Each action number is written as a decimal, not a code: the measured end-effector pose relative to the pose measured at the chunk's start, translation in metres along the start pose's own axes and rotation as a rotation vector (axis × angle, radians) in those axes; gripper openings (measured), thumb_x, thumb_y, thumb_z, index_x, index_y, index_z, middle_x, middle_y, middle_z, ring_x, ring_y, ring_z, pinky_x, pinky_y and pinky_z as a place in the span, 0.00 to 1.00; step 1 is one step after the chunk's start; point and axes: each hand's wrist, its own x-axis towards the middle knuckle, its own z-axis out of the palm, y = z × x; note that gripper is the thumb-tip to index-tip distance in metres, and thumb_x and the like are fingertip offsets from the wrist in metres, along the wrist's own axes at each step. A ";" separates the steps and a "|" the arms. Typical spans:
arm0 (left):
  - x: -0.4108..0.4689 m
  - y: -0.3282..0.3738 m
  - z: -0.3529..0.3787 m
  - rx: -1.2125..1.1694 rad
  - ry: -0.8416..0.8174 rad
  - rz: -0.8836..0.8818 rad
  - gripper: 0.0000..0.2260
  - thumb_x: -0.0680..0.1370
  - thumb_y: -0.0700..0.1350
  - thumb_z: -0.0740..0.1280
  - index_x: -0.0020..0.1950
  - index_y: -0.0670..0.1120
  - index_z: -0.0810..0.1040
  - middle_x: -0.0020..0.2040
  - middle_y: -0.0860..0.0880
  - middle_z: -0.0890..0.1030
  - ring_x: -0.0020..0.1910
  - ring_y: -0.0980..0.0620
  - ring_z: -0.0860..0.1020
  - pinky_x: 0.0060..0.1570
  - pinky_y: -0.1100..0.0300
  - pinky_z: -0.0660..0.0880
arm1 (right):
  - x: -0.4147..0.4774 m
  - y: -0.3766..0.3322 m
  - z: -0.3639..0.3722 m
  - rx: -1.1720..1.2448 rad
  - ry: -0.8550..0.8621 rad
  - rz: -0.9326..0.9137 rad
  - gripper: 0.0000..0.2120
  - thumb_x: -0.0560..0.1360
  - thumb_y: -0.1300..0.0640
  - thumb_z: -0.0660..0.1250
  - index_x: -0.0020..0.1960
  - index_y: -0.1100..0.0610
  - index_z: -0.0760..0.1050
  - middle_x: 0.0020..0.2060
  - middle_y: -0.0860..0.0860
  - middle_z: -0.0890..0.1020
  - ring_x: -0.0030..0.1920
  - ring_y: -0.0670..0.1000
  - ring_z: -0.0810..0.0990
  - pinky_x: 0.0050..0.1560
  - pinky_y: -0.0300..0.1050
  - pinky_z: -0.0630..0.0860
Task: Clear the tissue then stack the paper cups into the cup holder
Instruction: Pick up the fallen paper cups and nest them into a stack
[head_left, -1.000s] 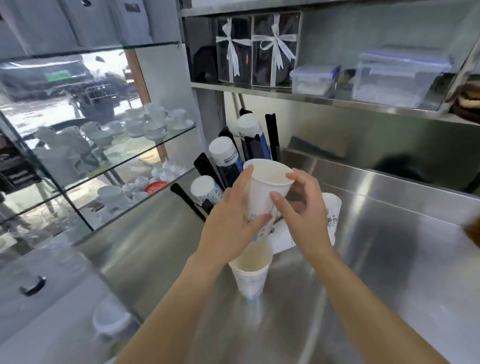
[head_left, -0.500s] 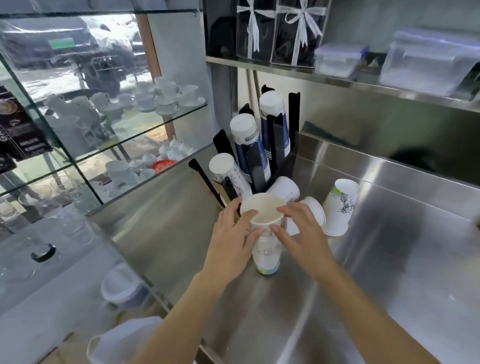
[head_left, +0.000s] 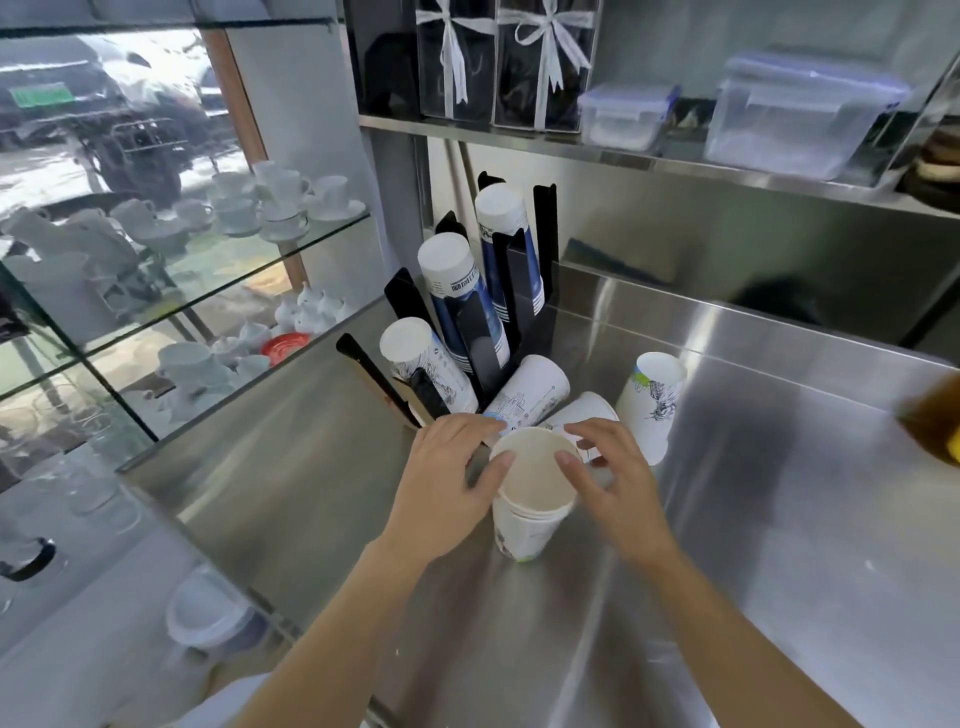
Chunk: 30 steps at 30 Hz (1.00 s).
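A short stack of white paper cups (head_left: 530, 499) stands upright on the steel counter (head_left: 779, 519). My left hand (head_left: 447, 483) touches its rim from the left with the thumb. My right hand (head_left: 613, 478) touches the rim from the right, fingers spread. Just behind, two printed cups (head_left: 530, 395) lie on their sides. Another cup (head_left: 652, 405) stands upside down to the right. The black cup holder (head_left: 514, 291) at the back left carries three tilted stacks of cups. No tissue is in view.
A glass shelf unit (head_left: 197, 291) with white crockery stands to the left. A steel shelf (head_left: 675, 166) above holds plastic boxes and ribboned boxes. A brown object (head_left: 930, 415) shows at the right edge. White tubs (head_left: 208, 613) sit below the counter edge.
The cup I held up has come down and now sits nested in the upright cup on the counter. Both hands followed it down and stay at its rim.
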 end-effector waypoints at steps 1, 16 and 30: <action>0.007 0.003 0.000 -0.074 0.021 -0.038 0.14 0.75 0.52 0.63 0.57 0.47 0.77 0.53 0.53 0.78 0.54 0.58 0.71 0.57 0.71 0.62 | 0.001 0.001 -0.001 0.003 0.019 0.019 0.13 0.72 0.50 0.66 0.56 0.51 0.76 0.52 0.42 0.73 0.52 0.41 0.74 0.50 0.29 0.70; 0.140 0.001 0.061 -0.043 -0.718 -0.252 0.05 0.76 0.46 0.64 0.46 0.48 0.69 0.47 0.47 0.69 0.43 0.50 0.69 0.40 0.61 0.68 | 0.051 0.050 -0.004 -0.013 0.033 0.715 0.23 0.75 0.50 0.63 0.67 0.50 0.59 0.40 0.54 0.77 0.33 0.56 0.77 0.33 0.46 0.77; 0.143 -0.035 0.111 0.041 -0.900 -0.240 0.14 0.76 0.51 0.63 0.57 0.44 0.72 0.54 0.44 0.78 0.47 0.49 0.72 0.46 0.57 0.67 | 0.056 0.065 0.018 0.276 0.163 0.822 0.21 0.71 0.47 0.68 0.59 0.49 0.63 0.50 0.56 0.79 0.48 0.59 0.82 0.36 0.54 0.82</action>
